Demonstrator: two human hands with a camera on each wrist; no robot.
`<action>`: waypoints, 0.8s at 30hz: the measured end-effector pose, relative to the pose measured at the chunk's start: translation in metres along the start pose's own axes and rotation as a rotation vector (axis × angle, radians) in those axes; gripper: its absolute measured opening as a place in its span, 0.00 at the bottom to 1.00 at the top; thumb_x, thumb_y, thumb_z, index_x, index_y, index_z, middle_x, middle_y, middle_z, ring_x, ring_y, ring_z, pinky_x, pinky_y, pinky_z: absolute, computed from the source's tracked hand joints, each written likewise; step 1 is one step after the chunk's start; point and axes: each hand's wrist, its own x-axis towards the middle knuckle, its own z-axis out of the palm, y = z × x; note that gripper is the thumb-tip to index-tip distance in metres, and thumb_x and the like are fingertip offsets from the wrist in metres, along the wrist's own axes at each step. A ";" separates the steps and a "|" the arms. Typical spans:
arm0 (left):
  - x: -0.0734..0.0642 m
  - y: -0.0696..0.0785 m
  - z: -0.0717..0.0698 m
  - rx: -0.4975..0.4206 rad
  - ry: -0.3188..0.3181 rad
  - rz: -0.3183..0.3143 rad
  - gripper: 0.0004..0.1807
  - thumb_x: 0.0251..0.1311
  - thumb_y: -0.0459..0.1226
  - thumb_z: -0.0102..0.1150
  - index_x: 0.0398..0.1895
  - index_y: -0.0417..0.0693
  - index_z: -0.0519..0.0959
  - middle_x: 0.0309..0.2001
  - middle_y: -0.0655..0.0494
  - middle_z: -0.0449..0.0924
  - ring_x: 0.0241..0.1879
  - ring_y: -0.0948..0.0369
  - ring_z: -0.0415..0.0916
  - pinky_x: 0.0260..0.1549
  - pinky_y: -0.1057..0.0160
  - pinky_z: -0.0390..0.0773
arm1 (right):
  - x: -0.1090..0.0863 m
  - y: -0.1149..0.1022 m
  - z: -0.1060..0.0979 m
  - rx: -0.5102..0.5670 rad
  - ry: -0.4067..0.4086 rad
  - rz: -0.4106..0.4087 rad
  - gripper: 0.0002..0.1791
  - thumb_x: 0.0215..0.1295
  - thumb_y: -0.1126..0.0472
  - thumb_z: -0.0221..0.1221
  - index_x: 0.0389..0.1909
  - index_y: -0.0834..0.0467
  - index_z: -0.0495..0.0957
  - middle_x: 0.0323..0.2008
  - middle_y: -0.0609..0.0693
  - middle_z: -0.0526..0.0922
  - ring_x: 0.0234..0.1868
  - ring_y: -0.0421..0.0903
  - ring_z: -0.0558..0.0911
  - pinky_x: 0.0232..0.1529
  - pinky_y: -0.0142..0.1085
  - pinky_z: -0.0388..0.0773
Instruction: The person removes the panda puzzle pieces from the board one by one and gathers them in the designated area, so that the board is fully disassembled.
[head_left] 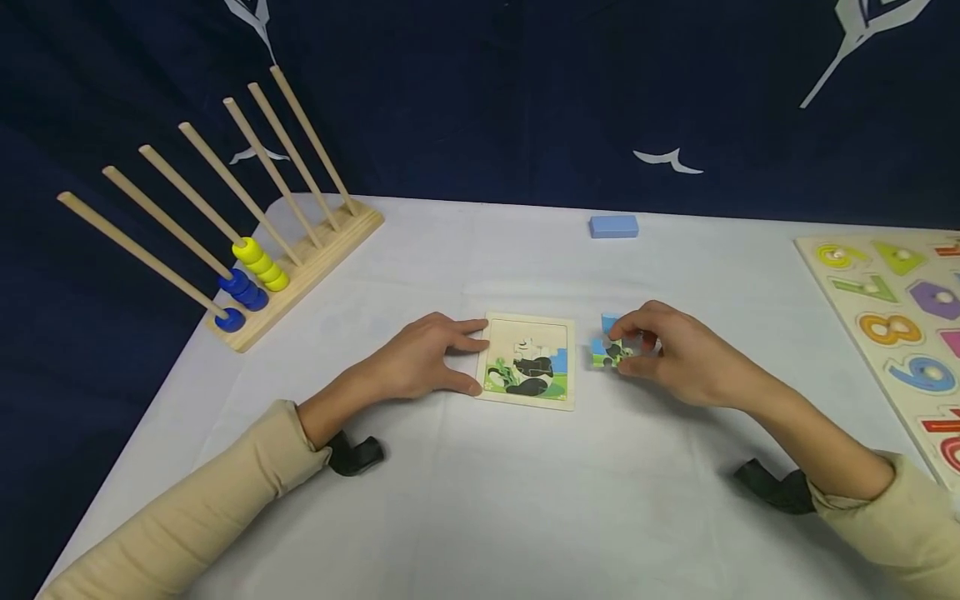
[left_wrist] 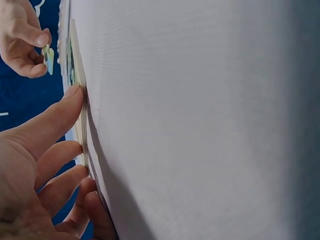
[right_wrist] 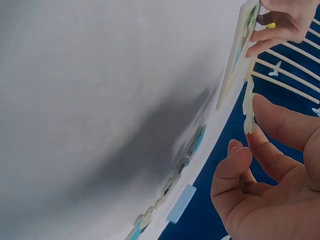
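A small wooden panda jigsaw board (head_left: 529, 400) lies on the white table, partly filled with pieces in its lower part and at the right. My left hand (head_left: 420, 360) rests at the board's left edge, thumb near the lower corner and fingers stretched above it. Just right of the board, my right hand (head_left: 686, 358) pinches a jigsaw piece (right_wrist: 248, 107) between thumb and index finger, raised off the table. Loose jigsaw pieces (right_wrist: 180, 170) lie on the cloth near that hand; in the head view the fingers hide part of them.
At the back left stands a wooden peg rack (head_left: 322, 265) with yellow and blue beads on some pegs. A blue block (head_left: 613, 227) lies near the far edge. A number-and-shape board (head_left: 862, 312) lies at the right. Dark cloth hangs behind the table.
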 end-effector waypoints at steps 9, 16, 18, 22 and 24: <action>0.003 0.000 0.002 0.004 -0.005 -0.002 0.34 0.49 0.42 0.77 0.60 0.41 0.78 0.70 0.51 0.66 0.61 0.51 0.67 0.57 0.54 0.68 | -0.003 0.008 -0.001 -0.054 -0.007 0.040 0.17 0.57 0.69 0.68 0.48 0.65 0.81 0.40 0.51 0.78 0.38 0.48 0.71 0.39 0.39 0.68; 0.003 0.001 0.000 0.010 -0.019 -0.002 0.34 0.49 0.42 0.77 0.60 0.40 0.78 0.69 0.50 0.66 0.64 0.49 0.66 0.59 0.54 0.67 | -0.003 0.013 0.001 -0.092 -0.020 0.078 0.17 0.56 0.69 0.68 0.48 0.65 0.82 0.39 0.51 0.78 0.39 0.49 0.71 0.40 0.43 0.68; 0.003 0.001 -0.001 0.012 -0.020 -0.001 0.34 0.49 0.42 0.77 0.60 0.40 0.78 0.69 0.50 0.66 0.65 0.49 0.66 0.60 0.54 0.67 | -0.002 0.013 0.003 -0.101 -0.028 0.081 0.17 0.57 0.68 0.68 0.48 0.65 0.82 0.39 0.51 0.78 0.39 0.49 0.72 0.40 0.44 0.69; 0.003 0.001 -0.003 0.010 -0.025 0.003 0.34 0.49 0.42 0.77 0.60 0.40 0.78 0.69 0.49 0.66 0.67 0.49 0.64 0.61 0.53 0.66 | -0.001 0.014 0.004 -0.110 -0.038 0.083 0.17 0.56 0.68 0.69 0.48 0.66 0.82 0.39 0.50 0.79 0.38 0.48 0.72 0.40 0.44 0.69; 0.004 0.001 -0.003 0.010 -0.026 0.004 0.34 0.49 0.42 0.77 0.60 0.40 0.78 0.69 0.49 0.67 0.68 0.49 0.63 0.62 0.53 0.65 | -0.001 0.015 0.005 -0.111 -0.041 0.082 0.18 0.56 0.68 0.69 0.48 0.66 0.82 0.39 0.50 0.79 0.38 0.48 0.72 0.40 0.44 0.69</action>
